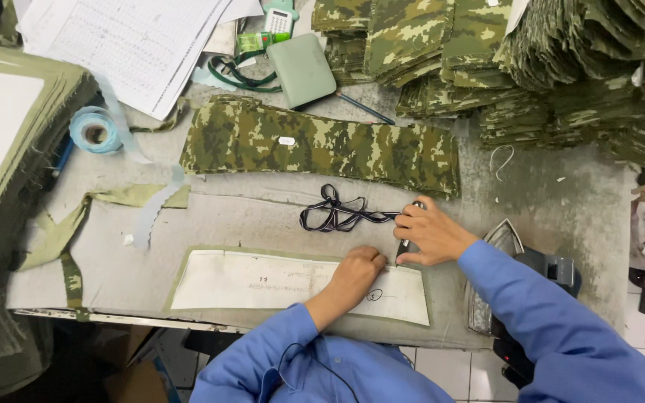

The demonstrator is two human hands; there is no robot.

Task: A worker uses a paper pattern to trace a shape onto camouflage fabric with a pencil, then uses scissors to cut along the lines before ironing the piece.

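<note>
My left hand is curled into a fist and presses on a long white paper template that lies on an olive fabric piece near the table's front edge. My right hand grips a dark pen-like tool just above the template's right end. A black cord trails from that tool and lies looped to the left of the hand. Both sleeves are blue.
A stack of long camouflage strips lies across the middle. More camouflage piles fill the back right. An iron rests at the right edge. A blue tape roll, papers and a green pouch lie at the back left.
</note>
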